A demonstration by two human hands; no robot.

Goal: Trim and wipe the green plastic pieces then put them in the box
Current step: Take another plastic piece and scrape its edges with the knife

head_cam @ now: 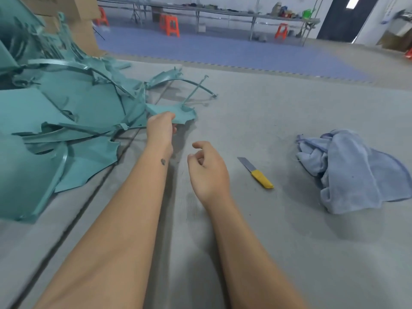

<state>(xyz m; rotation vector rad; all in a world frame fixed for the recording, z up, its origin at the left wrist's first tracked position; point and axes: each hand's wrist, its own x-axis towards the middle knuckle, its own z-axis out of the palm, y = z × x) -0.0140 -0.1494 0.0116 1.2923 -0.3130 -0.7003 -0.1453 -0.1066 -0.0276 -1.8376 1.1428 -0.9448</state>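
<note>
Between left hand [161, 128] fingers: green plastic piece [178, 112].

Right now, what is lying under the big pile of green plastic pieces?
The pile of green plastic pieces rests on the grey floor mat, which shows around its edges. Anything beneath the pile is covered and cannot be seen.

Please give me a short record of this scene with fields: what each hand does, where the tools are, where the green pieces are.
left hand: grips the edge of a green plastic piece
right hand: loosely curled, holds nothing
knife: lies on the grey mat, right of the right hand, untouched
cloth: blue, crumpled, right of the knife
green pile: at the left
cardboard box: behind the pile
</note>
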